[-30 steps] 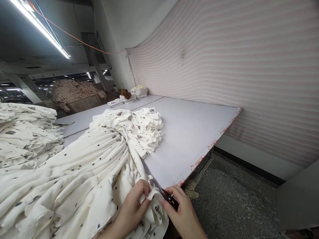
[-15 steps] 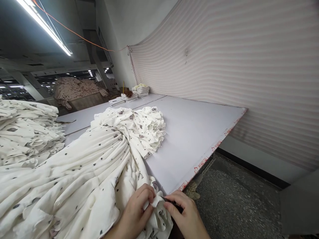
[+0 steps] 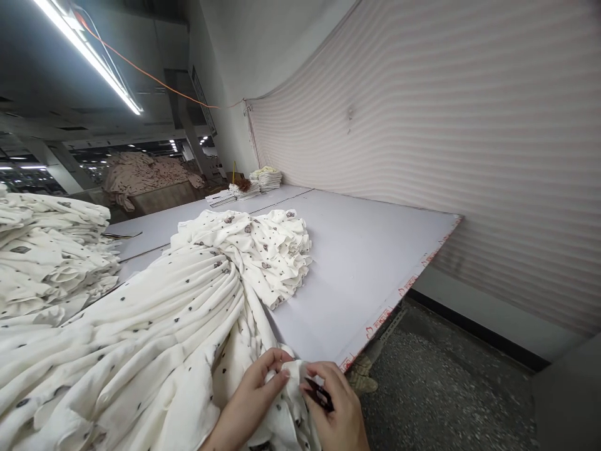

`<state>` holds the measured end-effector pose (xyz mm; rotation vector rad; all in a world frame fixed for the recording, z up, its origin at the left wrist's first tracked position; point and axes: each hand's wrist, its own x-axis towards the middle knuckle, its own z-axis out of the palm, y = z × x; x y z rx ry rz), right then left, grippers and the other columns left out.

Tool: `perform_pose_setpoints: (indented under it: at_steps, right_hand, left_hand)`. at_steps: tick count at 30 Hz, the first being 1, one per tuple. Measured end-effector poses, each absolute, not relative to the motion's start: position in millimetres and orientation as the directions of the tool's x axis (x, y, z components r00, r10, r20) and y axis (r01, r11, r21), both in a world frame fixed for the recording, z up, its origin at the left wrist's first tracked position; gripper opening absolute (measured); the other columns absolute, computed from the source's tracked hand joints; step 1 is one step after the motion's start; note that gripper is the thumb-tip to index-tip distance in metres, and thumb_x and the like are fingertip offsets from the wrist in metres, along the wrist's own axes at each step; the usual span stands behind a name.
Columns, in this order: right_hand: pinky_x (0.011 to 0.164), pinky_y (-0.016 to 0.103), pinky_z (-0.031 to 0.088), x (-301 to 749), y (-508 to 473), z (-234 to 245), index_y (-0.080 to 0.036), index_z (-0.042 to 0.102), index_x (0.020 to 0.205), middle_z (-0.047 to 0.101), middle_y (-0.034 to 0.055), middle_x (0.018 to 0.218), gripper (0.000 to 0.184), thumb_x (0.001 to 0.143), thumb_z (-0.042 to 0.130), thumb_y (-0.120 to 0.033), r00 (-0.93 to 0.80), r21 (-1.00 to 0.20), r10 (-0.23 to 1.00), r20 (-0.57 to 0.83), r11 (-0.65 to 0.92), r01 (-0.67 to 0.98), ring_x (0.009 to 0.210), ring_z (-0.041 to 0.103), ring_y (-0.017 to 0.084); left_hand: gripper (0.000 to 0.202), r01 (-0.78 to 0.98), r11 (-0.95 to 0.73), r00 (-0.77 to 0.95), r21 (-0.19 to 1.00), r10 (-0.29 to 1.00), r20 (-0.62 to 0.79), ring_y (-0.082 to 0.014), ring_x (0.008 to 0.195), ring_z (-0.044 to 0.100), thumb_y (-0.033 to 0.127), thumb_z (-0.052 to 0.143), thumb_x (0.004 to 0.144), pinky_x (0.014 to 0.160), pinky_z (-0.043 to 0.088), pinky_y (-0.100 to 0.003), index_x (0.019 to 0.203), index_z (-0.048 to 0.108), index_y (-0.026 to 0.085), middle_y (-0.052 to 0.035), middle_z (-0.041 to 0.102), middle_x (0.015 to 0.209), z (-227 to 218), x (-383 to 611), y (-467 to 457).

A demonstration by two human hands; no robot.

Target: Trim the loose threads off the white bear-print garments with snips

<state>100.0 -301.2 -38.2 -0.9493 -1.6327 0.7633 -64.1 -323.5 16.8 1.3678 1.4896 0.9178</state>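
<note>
White fabric (image 3: 154, 326) with a small dark print lies in gathered folds over the near left of the table and reaches down to my hands. My left hand (image 3: 256, 391) pinches an edge of it between thumb and fingers. Close beside it, my right hand (image 3: 335, 401) is closed around small black thread snips (image 3: 319, 394), whose tips point up and left at the cloth. The right fingertips also touch the fabric edge. Whether the snips' blades are apart I cannot tell. The lowest part of the cloth runs out of view.
The pale table (image 3: 361, 269) has a red-printed edge on the right, above a speckled floor (image 3: 436, 369). Another heap of printed fabric (image 3: 51, 257) lies at left. Folded stacks (image 3: 267, 179) stand at the table's far end. A striped sheet (image 3: 422, 113) hangs along the right side.
My right hand has moved slightly left and turned, so the snips now show more plainly. My left hand keeps its pinch on the fabric. The view has tilted up a little.
</note>
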Motion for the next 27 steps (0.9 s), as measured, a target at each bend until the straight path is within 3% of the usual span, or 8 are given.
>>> perform_pose_setpoints:
  at_steps: [2,6,11,15,20,24,27]
  right_hand:
    - [0.075,0.026,0.05,95.3,-306.0,-38.9,-0.024,0.064,0.099,0.067,0.0059,0.093,0.018,0.086,0.052,-0.022,-0.154,-0.843,0.867,0.474,0.497,0.207,0.086,0.066,0.021]
    - [0.061,0.023,0.047,90.1,-301.8,-34.8,-0.022,0.06,0.081,0.066,0.0026,0.072,0.02,0.092,0.047,-0.033,-0.159,-0.927,0.943,0.291,0.319,0.195,0.067,0.064,0.019]
    - [0.057,0.022,0.045,91.5,-291.9,-25.6,-0.021,0.055,0.077,0.063,0.0001,0.065,0.028,0.094,0.045,-0.041,-0.157,-0.96,0.962,0.222,0.244,0.14,0.06,0.06,0.016]
    - [0.068,0.023,0.05,101.5,-296.4,-27.0,-0.02,0.062,0.09,0.069,0.0027,0.08,0.019,0.088,0.055,-0.037,-0.224,-0.965,0.95,0.217,0.244,0.096,0.075,0.066,0.019]
    - [0.073,0.028,0.049,112.2,-305.2,-33.6,-0.023,0.071,0.093,0.073,0.0052,0.088,0.017,0.083,0.058,-0.029,-0.253,-0.927,0.937,0.242,0.3,0.224,0.082,0.067,0.024]
    - [0.078,0.029,0.05,109.9,-303.6,-30.9,-0.023,0.075,0.096,0.076,0.0065,0.094,0.022,0.083,0.059,-0.032,-0.321,-0.943,0.939,0.126,0.214,0.254,0.088,0.068,0.025]
    - [0.072,0.028,0.05,109.7,-300.1,-28.2,-0.022,0.077,0.09,0.077,0.005,0.087,0.023,0.082,0.06,-0.036,-0.363,-0.966,0.931,0.046,0.133,0.219,0.082,0.069,0.025]
  left_hand:
    - [0.026,0.341,0.108,0.005,0.934,0.993,-0.117,-0.0213,0.089,0.057,0.04,0.054,0.087,0.082,0.043,-0.031,0.107,0.058,0.024,-0.0007,0.061,0.091,13.6,-64.5,-324.9]
    - [0.033,0.426,0.127,-0.002,0.896,0.99,-0.139,-0.0218,0.09,0.057,0.04,0.057,0.085,0.083,0.043,-0.031,0.114,0.06,0.024,-0.0016,0.061,0.093,14.6,-62.6,-327.4]
    - [0.026,0.369,0.115,0.075,0.922,0.985,-0.153,-0.0225,0.09,0.058,0.042,0.062,0.083,0.083,0.042,-0.029,0.089,0.069,0.019,-0.0029,0.068,0.09,25.7,-55.6,-326.2]
    - [0.028,0.344,0.116,0.001,0.932,0.992,-0.124,-0.021,0.085,0.056,0.045,0.058,0.086,0.081,0.042,-0.029,0.08,0.065,0.018,-0.0012,0.066,0.082,27.2,-54.0,-325.9]
    - [0.027,0.343,0.125,-0.055,0.931,0.992,-0.113,-0.0202,0.08,0.054,0.043,0.059,0.083,0.077,0.041,-0.029,0.076,0.062,0.017,-0.0008,0.062,0.075,22.4,-53.7,-324.8]
    - [0.027,0.354,0.123,-0.043,0.927,0.992,-0.115,-0.0197,0.077,0.054,0.042,0.06,0.082,0.073,0.041,-0.027,0.074,0.062,0.017,-0.0006,0.062,0.072,22.7,-52.1,-324.9]
    - [0.025,0.365,0.125,-0.045,0.922,0.992,-0.117,-0.0191,0.075,0.054,0.041,0.061,0.081,0.072,0.041,-0.026,0.074,0.063,0.017,-0.0002,0.062,0.071,24.8,-52.8,-325.9]
